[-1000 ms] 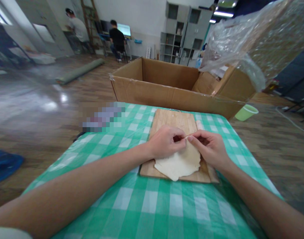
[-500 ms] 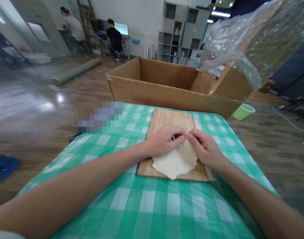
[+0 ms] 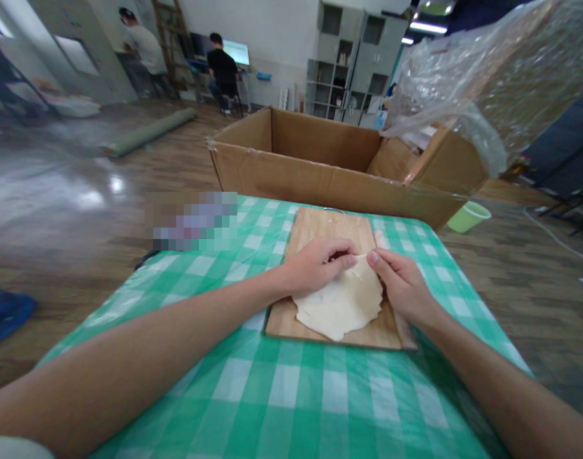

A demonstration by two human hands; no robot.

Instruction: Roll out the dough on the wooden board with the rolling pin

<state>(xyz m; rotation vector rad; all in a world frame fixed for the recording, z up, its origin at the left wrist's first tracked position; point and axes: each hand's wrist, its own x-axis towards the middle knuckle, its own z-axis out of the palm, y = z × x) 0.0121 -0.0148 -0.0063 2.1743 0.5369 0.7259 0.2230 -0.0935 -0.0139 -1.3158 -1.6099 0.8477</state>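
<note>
A thin, pale sheet of dough (image 3: 341, 306) with an uneven edge lies over the near half of a wooden cutting board (image 3: 332, 224). At its far edge my left hand (image 3: 320, 264) pinches the dough between thumb and fingers. Just to the right, my right hand (image 3: 399, 277) grips the same edge, thumb on top. A small gap separates the two sets of fingertips. Part of the sheet's left side is hidden under my left hand. Beyond my right hand, the end of a pale rod, perhaps a rolling pin (image 3: 380, 240), shows beside the board.
A green-and-white checked tablecloth (image 3: 281, 395) covers the table. Right behind it stands a large open cardboard box (image 3: 315, 169) with plastic wrap (image 3: 434, 83). A light green bucket (image 3: 469, 217) is on the floor at right. Two people sit at desks in the background.
My right hand has shifted slightly right, so the fingertips, close together before, are now a little apart. The dough's far edge shows between them.
</note>
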